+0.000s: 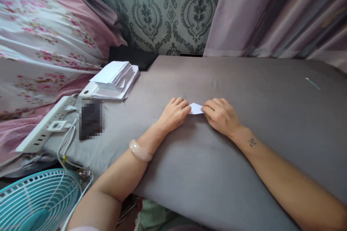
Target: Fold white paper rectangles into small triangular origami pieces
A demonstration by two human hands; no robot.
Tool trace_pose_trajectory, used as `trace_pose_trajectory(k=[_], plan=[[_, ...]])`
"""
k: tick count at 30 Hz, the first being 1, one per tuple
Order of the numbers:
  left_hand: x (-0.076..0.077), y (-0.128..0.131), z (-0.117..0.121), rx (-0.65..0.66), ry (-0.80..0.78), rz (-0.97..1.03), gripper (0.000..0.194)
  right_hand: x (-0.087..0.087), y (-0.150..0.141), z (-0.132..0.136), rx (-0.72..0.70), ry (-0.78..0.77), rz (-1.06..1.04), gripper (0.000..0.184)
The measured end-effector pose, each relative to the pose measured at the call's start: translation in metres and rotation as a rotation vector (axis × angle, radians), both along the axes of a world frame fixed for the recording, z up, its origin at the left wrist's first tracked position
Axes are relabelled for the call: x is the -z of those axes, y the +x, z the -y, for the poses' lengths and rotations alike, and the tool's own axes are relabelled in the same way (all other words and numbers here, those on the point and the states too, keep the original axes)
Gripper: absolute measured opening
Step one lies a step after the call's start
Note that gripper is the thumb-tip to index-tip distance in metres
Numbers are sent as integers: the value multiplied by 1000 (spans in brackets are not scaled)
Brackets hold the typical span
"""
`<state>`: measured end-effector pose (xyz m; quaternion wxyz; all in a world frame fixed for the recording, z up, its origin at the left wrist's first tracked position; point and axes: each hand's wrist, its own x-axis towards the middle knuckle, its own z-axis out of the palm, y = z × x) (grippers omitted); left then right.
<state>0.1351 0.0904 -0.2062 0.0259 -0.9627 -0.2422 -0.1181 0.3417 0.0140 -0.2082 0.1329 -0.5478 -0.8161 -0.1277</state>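
Note:
A small folded piece of white paper lies on the grey table surface between my two hands. My left hand rests knuckles up on the paper's left end, fingers curled and pressed onto it. My right hand does the same on the right end, fingertips pinching the paper down. Most of the paper is hidden under the fingers. A pale bangle sits on my left wrist.
A stack of white paper sheets lies at the table's back left. Beside it are a dark phone, a white power strip with cables, and a teal fan below. A thin stick lies far right. Floral bedding and curtains border the table.

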Motion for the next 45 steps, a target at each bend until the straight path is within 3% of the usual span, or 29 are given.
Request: trace_pose_trajectory(k=[4, 9, 14, 19, 29, 45], plan=[[-2, -2, 4, 12, -34, -73, 32, 3, -1, 4, -31, -84, -29, 33], [1, -6, 8, -53, -187, 9, 30, 7, 4, 3, 10, -181, -284, 27], [11, -5, 1, -272, -487, 283, 17, 10, 10, -4, 179, -299, -597, 20], [10, -4, -5, -416, -661, 357, 20, 11, 10, -7, 286, -330, -689, 23], [8, -3, -5, -488, -692, 391, 19, 10, 3, -10, 357, -301, -685, 24], [6, -3, -5, -472, -704, 384, 18, 11, 3, -12, 364, -318, -627, 26]])
